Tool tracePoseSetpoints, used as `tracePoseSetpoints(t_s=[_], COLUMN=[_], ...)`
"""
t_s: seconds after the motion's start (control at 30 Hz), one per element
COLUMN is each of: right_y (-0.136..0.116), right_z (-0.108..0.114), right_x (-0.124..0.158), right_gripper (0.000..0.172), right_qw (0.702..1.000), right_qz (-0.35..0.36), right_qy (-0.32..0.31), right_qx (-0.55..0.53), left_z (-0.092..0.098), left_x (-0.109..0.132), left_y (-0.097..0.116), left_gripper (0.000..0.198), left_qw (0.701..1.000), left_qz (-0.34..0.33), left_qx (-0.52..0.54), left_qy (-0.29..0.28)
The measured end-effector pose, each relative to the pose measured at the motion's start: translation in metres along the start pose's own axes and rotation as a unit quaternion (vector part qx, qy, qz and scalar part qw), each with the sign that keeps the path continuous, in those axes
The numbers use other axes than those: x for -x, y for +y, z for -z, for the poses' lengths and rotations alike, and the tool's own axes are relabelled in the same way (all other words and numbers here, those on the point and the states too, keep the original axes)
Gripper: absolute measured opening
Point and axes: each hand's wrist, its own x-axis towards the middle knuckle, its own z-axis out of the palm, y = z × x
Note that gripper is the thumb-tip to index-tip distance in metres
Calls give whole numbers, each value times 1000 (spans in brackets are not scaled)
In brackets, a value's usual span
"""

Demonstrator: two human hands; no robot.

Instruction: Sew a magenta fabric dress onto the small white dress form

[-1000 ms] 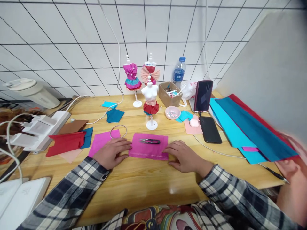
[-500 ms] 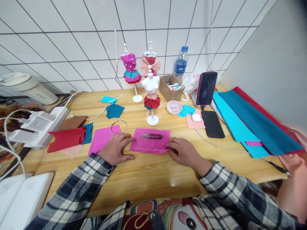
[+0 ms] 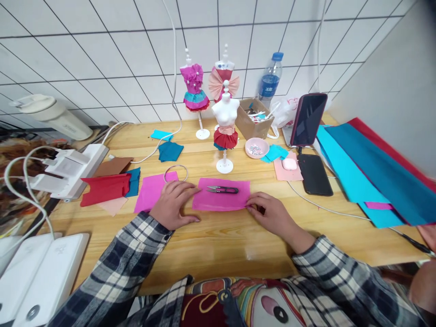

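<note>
A magenta fabric piece lies flat in front of me, with black-handled thread snips on top, blades toward the left. My right hand pinches this fabric at its near right corner between thumb and fingers. My left hand lies on the table with fingers stretched out, its fingertips by the fabric's left edge. Under and beside that hand is a second magenta piece, partly hidden. A thin metal ring lies just beyond the left fingers. Behind the snips stands a small white dress form in a red skirt.
Two dressed forms stand behind, near a cardboard box, a water bottle and a pink bowl of beads. Phones and long blue fabric are at right. Fabric scraps and a power strip are at left.
The view has shifted, so everything sits a little further right. The magenta fabric's near edge looks smoother, and its pale line is fainter. My right hand still pinches the corner.
</note>
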Motion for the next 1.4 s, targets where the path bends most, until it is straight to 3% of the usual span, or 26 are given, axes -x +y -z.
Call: tracePoseSetpoints(t_s=[0.17,0.3,0.73,0.9,1.07,1.4], right_y=[0,-2,-4,-4,-6,-6], right_z=[-3,-4,-1,-2,-1,-1], right_x=[-2,-4,-12,-13,-14,-16], right_gripper=[13,13,16,16,16,21], right_qw=[1000,999,991,990,990,989], right_qz=[-25,-53,-126,-135,-133,-133], right_qy=[5,10,50,45,41,43], right_qx=[-1,-1,-13,-14,-6,37], left_z=[-4,-5,-3,-1,-8,-12], left_x=[-4,-5,-7,-7,-9,-13], left_y=[1,-2,-3,4,3,5], left_gripper=[30,18,19,35,19,20], left_qw=[999,998,993,992,991,989], left_qz=[-8,8,62,82,91,128], left_qx=[35,58,98,95,99,75], left_qy=[-8,-8,-13,-26,2,-10])
